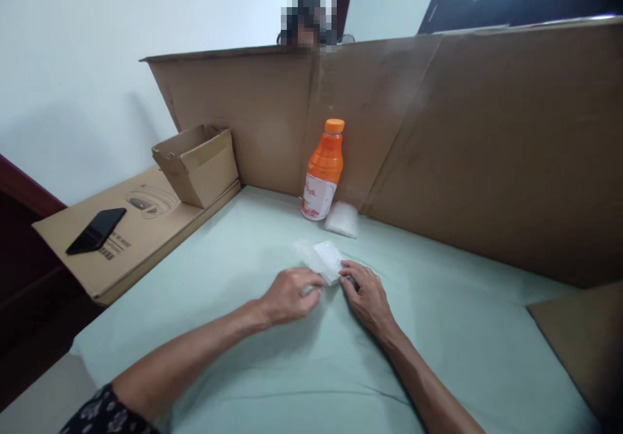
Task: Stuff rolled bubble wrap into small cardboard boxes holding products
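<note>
A small clear plastic bag (322,257) with white contents lies on the pale green table cover (438,330). My left hand (291,294) pinches the bag's near left edge with curled fingers. My right hand (367,294) rests at the bag's near right corner, fingers bent, with something small and dark under the fingertips that I cannot make out.
An orange-capped juice bottle (323,171) stands by the cardboard wall (487,142), a second white packet (342,218) beside it. At left, a small open box (197,161) and a black phone (96,229) sit on flat cardboard. A person's head shows behind the wall.
</note>
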Tool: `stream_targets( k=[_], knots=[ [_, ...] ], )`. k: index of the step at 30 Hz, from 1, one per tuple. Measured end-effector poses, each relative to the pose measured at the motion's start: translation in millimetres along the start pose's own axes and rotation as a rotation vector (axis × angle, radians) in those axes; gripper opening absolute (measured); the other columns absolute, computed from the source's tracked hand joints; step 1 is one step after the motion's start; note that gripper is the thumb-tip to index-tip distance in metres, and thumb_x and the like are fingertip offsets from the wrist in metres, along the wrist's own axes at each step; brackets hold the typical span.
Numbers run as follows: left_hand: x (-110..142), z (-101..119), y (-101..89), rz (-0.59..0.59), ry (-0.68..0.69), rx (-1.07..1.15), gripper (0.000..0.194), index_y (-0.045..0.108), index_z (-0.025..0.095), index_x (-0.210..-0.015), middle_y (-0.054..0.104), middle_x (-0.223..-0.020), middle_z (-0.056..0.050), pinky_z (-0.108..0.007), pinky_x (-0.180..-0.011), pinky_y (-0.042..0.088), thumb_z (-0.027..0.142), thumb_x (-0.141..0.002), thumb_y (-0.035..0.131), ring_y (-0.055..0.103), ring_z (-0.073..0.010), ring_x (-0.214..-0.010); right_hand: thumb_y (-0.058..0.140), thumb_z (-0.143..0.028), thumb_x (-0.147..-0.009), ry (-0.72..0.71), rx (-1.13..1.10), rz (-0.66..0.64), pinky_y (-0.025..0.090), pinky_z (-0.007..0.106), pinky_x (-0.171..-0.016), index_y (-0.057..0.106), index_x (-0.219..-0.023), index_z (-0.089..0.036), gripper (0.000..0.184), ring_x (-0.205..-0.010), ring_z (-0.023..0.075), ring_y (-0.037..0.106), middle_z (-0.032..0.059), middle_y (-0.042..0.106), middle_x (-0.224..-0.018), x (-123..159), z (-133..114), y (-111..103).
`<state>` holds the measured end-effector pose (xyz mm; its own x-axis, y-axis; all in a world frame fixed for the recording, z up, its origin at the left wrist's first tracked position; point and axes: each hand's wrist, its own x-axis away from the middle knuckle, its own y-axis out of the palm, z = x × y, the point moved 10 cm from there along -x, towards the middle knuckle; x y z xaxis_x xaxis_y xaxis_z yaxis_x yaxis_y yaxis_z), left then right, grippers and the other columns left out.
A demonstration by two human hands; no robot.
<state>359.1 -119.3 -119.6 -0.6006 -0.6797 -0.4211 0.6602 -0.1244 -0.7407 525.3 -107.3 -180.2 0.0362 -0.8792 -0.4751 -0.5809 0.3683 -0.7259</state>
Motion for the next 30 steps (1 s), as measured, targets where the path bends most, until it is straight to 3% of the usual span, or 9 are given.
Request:
stream_targets(
  k=[4,6,8,10,12,15,20,24,30],
  knots=[
    [-15,-52,-112.2,0.214,-0.104,-0.108,0.021,0.071,0.019,-0.095,0.076,-0.093,-0.004,-0.031,-0.081,0.059,0.017,-0.088,0.051,0.071,-0.0183,-0.087,0.050,-0.034,-0.090,-0.017,0.005,0.006,0.048,0.046,-0.089,0.070,-0.090,-0.024,0.023,-0.108,0.0287,0.065,0.0091,0.073,-0.114,0,-1,-1],
    [-21,-75,-182.5,0.411,-0.161,-0.249,0.020,0.069,0.019,-0.098,0.071,-0.113,-0.006,-0.042,-0.102,0.051,0.017,-0.086,0.054,0.064,-0.0241,-0.113,0.050,-0.035,-0.090,-0.020,0.005,0.015,0.049,0.046,-0.089,0.070,-0.090,-0.024,0.023,-0.107,0.0285,0.065,0.0090,0.073,-0.114,0,-2,-1],
    [-22,-96,-246.7,0.604,-0.239,-0.397,0.023,0.068,0.018,-0.104,0.055,-0.138,-0.009,-0.054,-0.116,0.034,0.021,-0.083,0.060,0.046,-0.0331,-0.135,0.050,-0.035,-0.090,-0.022,0.008,0.027,0.049,0.045,-0.088,0.070,-0.089,-0.024,0.023,-0.107,0.0285,0.066,0.0089,0.073,-0.114,0,-2,-2],
    [-23,-119,-291.6,0.700,-0.323,-0.480,0.036,0.066,0.019,-0.115,0.039,-0.154,-0.009,-0.063,-0.119,0.020,0.030,-0.081,0.065,0.029,-0.0414,-0.145,0.050,-0.034,-0.091,-0.029,0.013,0.031,0.049,0.045,-0.087,0.069,-0.089,-0.024,0.023,-0.106,0.0286,0.066,0.0090,0.073,-0.113,0,-3,-3],
    [-23,-145,-317.9,0.721,-0.419,-0.544,0.048,0.067,0.020,-0.118,0.032,-0.160,-0.005,-0.063,-0.117,0.017,0.050,-0.080,0.066,0.022,-0.0424,-0.148,0.050,-0.034,-0.091,-0.033,0.021,0.034,0.049,0.045,-0.087,0.070,-0.089,-0.023,0.023,-0.106,0.0287,0.066,0.0093,0.073,-0.113,0,-4,-3],
    [-23,-183,-329.8,0.690,-0.513,-0.548,0.065,0.071,0.011,-0.104,0.041,-0.154,-0.009,-0.063,-0.111,0.020,0.068,-0.074,0.061,0.022,-0.0456,-0.146,0.050,-0.034,-0.091,-0.037,0.029,0.043,0.050,0.046,-0.087,0.070,-0.089,-0.023,0.023,-0.105,0.0286,0.066,0.0096,0.074,-0.112,1,-4,-3],
    [-25,-213,-324.5,0.600,-0.589,-0.521,0.029,0.056,0.019,-0.063,0.066,-0.111,-0.010,-0.056,-0.105,0.040,0.044,-0.070,0.068,0.049,-0.0408,-0.129,0.050,-0.032,-0.090,-0.042,0.019,0.049,0.049,0.046,-0.090,0.070,-0.089,-0.023,0.022,-0.105,0.0283,0.067,0.0094,0.074,-0.111,1,-6,-4],
    [-21,-199,-321.9,0.521,-0.575,-0.531,0.020,0.051,0.020,-0.060,0.062,-0.083,-0.005,-0.049,-0.097,0.046,0.031,-0.074,0.060,0.060,-0.0325,-0.104,0.049,-0.032,-0.091,-0.030,0.008,0.044,0.049,0.047,-0.090,0.070,-0.089,-0.023,0.023,-0.104,0.0284,0.067,0.0093,0.074,-0.112,1,-6,-4],
    [16,-141,-289.3,0.424,-0.444,-0.497,0.011,0.055,0.023,-0.064,0.064,-0.078,-0.004,-0.038,-0.087,0.048,0.031,-0.071,0.057,0.061,-0.0256,-0.089,0.050,-0.027,-0.089,0.000,-0.019,0.033,0.048,0.046,-0.091,0.070,-0.089,-0.022,0.020,-0.107,0.0287,0.065,0.0098,0.073,-0.114,2,-5,-3]
  ],
)
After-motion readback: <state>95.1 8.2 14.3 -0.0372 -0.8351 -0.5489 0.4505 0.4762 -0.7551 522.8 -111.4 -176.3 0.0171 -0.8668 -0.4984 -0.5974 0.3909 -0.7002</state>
